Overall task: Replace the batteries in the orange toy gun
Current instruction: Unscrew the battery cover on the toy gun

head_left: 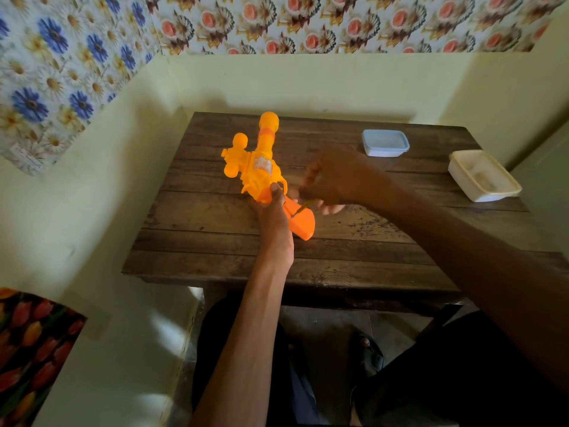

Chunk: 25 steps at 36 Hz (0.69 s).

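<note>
Behind the right hand (335,177), blurred screwdriver (303,208) meets toy gun (261,167).

Person, head view. Left hand (274,223): bare, no ring, glove or watch. Left forearm (246,334): bare along its whole visible length, no sleeve. Right hand (335,177): bare, fingers (311,175) blurred. Right forearm (462,248): bare, no sleeve showing. Legs: dark trousers (234,349). One foot: dark open sandal (368,352), toes exposed.

Orange toy gun (261,167), floral wallpaper (338,23)
</note>
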Motion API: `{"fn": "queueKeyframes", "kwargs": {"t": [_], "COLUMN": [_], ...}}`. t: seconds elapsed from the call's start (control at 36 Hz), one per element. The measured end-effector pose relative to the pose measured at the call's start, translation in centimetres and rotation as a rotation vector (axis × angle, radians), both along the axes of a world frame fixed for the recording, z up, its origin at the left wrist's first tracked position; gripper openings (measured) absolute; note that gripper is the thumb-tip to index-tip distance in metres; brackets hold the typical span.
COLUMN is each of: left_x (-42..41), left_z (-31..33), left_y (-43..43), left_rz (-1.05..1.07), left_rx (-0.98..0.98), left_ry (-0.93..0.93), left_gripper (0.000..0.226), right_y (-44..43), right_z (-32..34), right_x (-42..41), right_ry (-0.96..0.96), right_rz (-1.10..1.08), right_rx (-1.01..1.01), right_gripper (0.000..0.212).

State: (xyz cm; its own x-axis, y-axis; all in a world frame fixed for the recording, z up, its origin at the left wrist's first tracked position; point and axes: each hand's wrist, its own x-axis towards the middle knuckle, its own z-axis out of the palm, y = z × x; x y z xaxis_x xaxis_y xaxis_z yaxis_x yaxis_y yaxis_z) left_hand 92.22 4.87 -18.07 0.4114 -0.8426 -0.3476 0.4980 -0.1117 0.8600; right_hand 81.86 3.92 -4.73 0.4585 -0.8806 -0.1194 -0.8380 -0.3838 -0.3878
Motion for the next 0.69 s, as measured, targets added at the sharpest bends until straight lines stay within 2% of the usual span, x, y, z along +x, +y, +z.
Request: {"fn": "queueKeyframes", "kwargs": {"t": [0.06,0.17,0.22,0.33,0.42,0.5,0.61,0.69], "left_x": [0.06,0.05,0.04,0.03,-0.03,-0.09,-0.04,-0.19], "left_z": [-0.03,-0.19,-0.28,-0.32,-0.25,-0.33,-0.04,0.31], "left_y": [-0.1,-0.15,-0.16,-0.25,-0.15,-0.09,-0.02,-0.09], "left_rz": [0.023,-0.011,-0.031,-0.033,-0.036,-0.022,-0.024,-0.026], "left_rx": [0.022,0.005,0.0,-0.006,-0.002,0.014,0.01,-0.007], "left_ry": [-0.004,0.005,0.032,0.012,-0.035,-0.003,-0.003,0.028], "left_gripper": [0.046,0.035,0.028,0.036,0.045,0.041,0.042,0.032], "right_y": [-0.09,-0.15,-0.05,0.43,0.58,0.04,-0.12,-0.13], "right_z": [-0.07,-0.01,0.09,0.46,0.5,-0.01,0.05,0.39], "right_x": [0.07,0.19,0.21,0.17,0.28,0.49,0.29,0.03], "right_ry": [0.006,0.067,0.096,0.106,0.066,0.138,0.065,0.015], "right_rz": [-0.016,0.011,0.033,0.084,0.055,0.056,0.056,0.079], "right_rx": [-0.043,-0.176,-0.174,-0.164,-0.041,-0.113,-0.17,-0.147], "right_gripper": [0.034,0.013,0.023,0.026,0.028,0.016,0.012,0.03]}}
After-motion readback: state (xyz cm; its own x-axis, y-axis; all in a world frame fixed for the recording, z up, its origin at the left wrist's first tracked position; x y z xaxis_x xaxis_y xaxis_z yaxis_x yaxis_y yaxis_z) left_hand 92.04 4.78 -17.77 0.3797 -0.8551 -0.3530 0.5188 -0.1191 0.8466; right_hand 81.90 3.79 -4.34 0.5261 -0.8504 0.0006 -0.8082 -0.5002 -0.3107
